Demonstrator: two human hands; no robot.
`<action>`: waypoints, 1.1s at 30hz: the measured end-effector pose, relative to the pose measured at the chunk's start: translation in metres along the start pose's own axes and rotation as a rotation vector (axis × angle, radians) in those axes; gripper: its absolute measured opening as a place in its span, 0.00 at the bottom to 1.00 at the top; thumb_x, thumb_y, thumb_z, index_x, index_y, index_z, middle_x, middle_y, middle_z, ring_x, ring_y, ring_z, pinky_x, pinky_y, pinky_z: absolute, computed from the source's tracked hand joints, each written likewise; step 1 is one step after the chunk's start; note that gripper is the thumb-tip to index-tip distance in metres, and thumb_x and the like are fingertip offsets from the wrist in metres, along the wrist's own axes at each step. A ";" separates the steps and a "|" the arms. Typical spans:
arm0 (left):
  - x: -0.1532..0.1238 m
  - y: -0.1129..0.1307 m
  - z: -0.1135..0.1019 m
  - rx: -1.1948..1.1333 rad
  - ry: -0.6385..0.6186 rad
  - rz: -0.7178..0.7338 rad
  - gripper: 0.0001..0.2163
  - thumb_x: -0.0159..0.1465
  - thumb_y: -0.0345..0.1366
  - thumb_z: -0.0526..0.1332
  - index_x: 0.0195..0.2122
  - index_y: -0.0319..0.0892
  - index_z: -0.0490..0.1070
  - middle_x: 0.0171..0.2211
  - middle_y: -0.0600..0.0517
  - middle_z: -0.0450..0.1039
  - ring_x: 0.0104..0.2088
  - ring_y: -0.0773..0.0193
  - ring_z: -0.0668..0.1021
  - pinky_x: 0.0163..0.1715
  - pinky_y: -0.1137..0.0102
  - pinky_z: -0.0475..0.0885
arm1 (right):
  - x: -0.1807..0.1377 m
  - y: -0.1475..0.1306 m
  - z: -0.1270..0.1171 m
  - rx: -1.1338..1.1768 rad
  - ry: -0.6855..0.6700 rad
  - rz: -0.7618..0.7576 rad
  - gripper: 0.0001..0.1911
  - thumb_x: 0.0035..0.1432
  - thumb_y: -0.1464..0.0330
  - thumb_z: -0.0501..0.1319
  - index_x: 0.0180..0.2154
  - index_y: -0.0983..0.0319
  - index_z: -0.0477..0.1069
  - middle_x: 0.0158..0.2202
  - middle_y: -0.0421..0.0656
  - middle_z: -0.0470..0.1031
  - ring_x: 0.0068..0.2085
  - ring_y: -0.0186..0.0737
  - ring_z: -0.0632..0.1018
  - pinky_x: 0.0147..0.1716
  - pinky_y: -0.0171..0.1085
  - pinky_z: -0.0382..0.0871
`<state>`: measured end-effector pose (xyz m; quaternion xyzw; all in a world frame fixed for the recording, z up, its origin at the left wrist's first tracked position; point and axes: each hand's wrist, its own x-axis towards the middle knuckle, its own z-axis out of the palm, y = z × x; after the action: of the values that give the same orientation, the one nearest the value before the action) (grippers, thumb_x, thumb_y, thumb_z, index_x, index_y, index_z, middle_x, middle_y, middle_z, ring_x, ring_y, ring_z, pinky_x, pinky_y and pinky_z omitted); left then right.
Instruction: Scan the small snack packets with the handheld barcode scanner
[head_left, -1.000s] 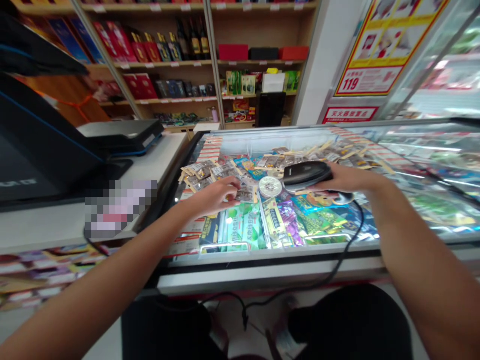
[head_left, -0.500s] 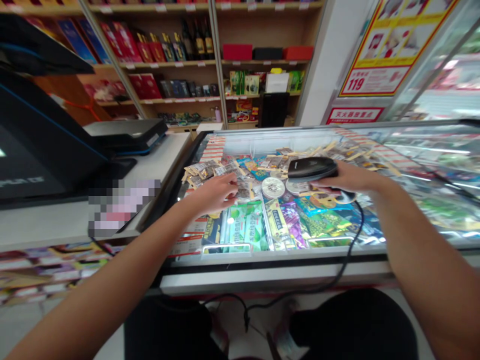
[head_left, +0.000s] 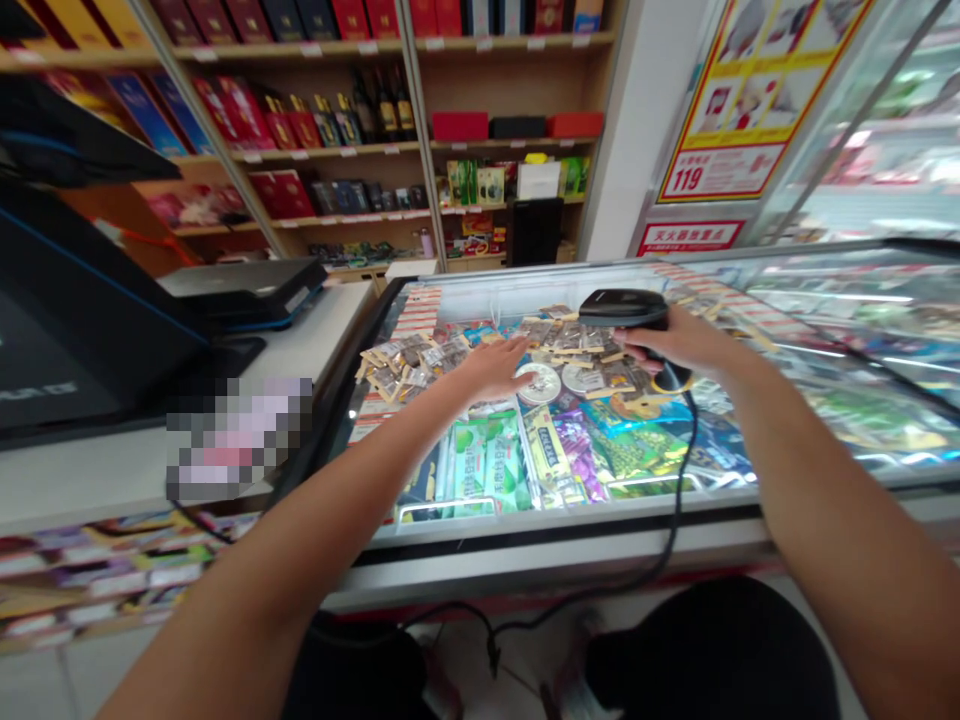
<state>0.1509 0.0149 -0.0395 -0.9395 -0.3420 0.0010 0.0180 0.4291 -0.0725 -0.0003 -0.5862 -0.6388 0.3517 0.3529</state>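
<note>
My right hand (head_left: 679,342) is closed round the handle of a black barcode scanner (head_left: 624,308), held just above the glass counter top (head_left: 570,505); its black cable (head_left: 675,500) hangs over the counter's front edge. My left hand (head_left: 496,367) lies flat with fingers stretched out over small snack packets (head_left: 409,358) scattered on the glass. Its fingertips reach towards a round white tin (head_left: 541,383). A second round tin (head_left: 581,378) lies beside it, under the scanner.
A black till screen (head_left: 75,320) and a flat black device (head_left: 244,290) stand on the white counter at the left. Wooden shelves (head_left: 360,150) with boxes and bottles fill the back wall. A red and yellow poster (head_left: 739,100) hangs at the right.
My left hand moved right from the packet pile, opened out and now reaches towards the round tin. The scanner in my right hand moved slightly up and away.
</note>
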 end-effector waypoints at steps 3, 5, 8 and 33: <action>-0.005 -0.008 -0.001 0.016 -0.005 0.048 0.31 0.73 0.52 0.52 0.70 0.38 0.60 0.73 0.37 0.55 0.70 0.44 0.64 0.66 0.52 0.62 | 0.001 0.004 -0.006 0.021 0.020 0.015 0.21 0.53 0.54 0.72 0.27 0.60 0.66 0.21 0.38 0.69 0.18 0.32 0.69 0.17 0.33 0.59; -0.022 -0.011 -0.005 0.021 0.002 0.096 0.29 0.72 0.53 0.54 0.65 0.38 0.67 0.72 0.36 0.59 0.67 0.45 0.69 0.64 0.54 0.66 | -0.001 0.005 -0.010 0.023 0.007 0.005 0.21 0.54 0.54 0.72 0.28 0.60 0.67 0.21 0.39 0.69 0.19 0.32 0.69 0.17 0.34 0.59; -0.060 -0.017 -0.012 -0.039 0.009 0.217 0.24 0.71 0.52 0.56 0.58 0.39 0.74 0.68 0.38 0.66 0.62 0.48 0.75 0.63 0.55 0.68 | -0.007 0.001 -0.011 -0.039 -0.155 -0.016 0.21 0.55 0.53 0.71 0.26 0.60 0.67 0.19 0.39 0.68 0.19 0.34 0.69 0.19 0.35 0.63; -0.139 -0.029 -0.016 0.381 0.123 0.188 0.07 0.67 0.35 0.61 0.40 0.41 0.79 0.48 0.43 0.80 0.46 0.52 0.80 0.49 0.58 0.71 | -0.009 -0.010 0.004 0.012 -0.040 -0.004 0.15 0.59 0.61 0.69 0.28 0.62 0.68 0.20 0.40 0.69 0.19 0.33 0.69 0.19 0.34 0.61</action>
<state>0.0259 -0.0534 -0.0241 -0.9452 -0.2448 0.0098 0.2159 0.4211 -0.0821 0.0058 -0.5755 -0.6449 0.3666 0.3442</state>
